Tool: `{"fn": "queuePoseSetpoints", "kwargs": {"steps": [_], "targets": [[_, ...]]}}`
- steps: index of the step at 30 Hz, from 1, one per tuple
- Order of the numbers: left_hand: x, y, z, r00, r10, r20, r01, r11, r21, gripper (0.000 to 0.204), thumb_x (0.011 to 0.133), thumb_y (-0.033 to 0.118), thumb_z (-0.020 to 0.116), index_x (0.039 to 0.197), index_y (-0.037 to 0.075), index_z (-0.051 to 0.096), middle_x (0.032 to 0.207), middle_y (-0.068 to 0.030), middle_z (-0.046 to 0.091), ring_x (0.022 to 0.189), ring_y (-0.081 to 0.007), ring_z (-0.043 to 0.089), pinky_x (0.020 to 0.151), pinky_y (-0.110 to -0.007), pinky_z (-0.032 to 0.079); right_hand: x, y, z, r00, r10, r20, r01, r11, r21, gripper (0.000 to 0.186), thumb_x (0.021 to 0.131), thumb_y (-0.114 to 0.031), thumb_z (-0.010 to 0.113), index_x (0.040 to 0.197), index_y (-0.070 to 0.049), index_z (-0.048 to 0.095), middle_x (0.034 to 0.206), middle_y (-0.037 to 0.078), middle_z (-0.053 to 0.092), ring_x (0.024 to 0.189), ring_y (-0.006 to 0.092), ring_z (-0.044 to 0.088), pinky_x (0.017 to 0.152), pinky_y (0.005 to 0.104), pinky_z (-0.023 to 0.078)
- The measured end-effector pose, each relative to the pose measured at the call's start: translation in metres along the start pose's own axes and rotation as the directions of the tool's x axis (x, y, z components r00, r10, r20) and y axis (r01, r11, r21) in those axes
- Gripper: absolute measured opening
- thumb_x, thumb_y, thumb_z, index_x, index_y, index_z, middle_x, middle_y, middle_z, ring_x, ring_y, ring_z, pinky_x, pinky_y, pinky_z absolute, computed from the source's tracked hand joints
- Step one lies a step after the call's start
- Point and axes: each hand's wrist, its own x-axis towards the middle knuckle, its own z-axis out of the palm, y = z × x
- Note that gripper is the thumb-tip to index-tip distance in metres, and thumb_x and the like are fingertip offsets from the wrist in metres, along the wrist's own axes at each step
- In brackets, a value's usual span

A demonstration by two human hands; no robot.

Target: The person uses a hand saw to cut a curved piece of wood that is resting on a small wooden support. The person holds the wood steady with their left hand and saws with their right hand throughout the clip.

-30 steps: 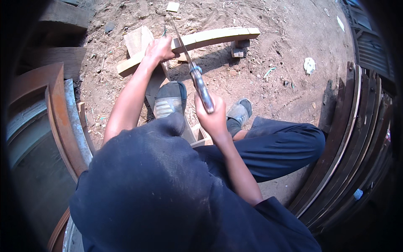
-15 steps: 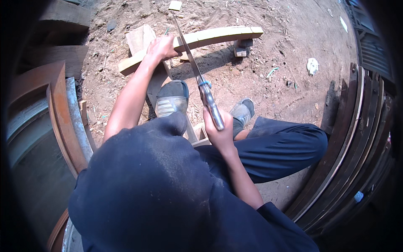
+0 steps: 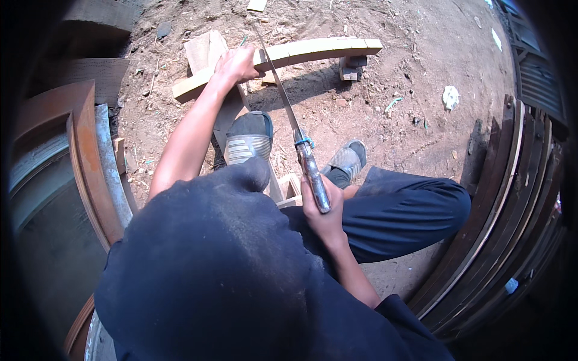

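Observation:
My left hand is closed round a long, pale wooden board, a little left of its middle. Dark lines cross the board's upper face. In my right hand is the handle of a handsaw, fingers wrapped round it. The narrow blade reaches away from me and lies across the board just right of my left hand. Under the board's left part is a wooden support plank, and a small block props its right end. My sandalled left foot rests on wood below the board.
On the left stand a brown wooden frame and thick timbers. Long dark planks are stacked at the right. A white crumpled scrap and a small wood offcut lie on the dirt ground.
My right hand has drawn the saw back toward me, its handle now lower and slightly farther right. My left hand keeps its grip on the board.

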Motion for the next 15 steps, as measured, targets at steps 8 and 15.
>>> {"fn": "queuePoseSetpoints", "kwargs": {"steps": [8,15], "targets": [[0.000,0.002,0.004,0.999,-0.033,0.015,0.034,0.999,-0.005,0.034,0.069,0.012,0.063,0.100,-0.001,0.056,0.101,-0.0237,0.063,0.098,-0.0407,0.061,0.083,-0.047,0.050,0.113,-0.015,0.048,0.998,0.029,0.056,-0.034,0.995,0.095,0.023,0.086,-0.011,0.058,0.068,0.001,0.052,0.052,0.007,0.047,0.050,0.0095,0.043,0.049,0.0325,0.037],[-0.012,0.007,-0.006,0.999,-0.047,0.012,0.047,0.999,-0.006,0.030,0.069,0.010,0.062,0.095,-0.003,0.056,0.101,-0.0243,0.063,0.099,-0.0395,0.062,0.084,-0.047,0.050,0.013,-0.015,-0.002,0.999,0.017,0.051,-0.015,0.999,-0.048,0.014,0.083,-0.004,0.059,0.070,0.001,0.057,0.056,0.015,0.053,0.047,0.0196,0.055,0.048,0.0369,0.041]]}}
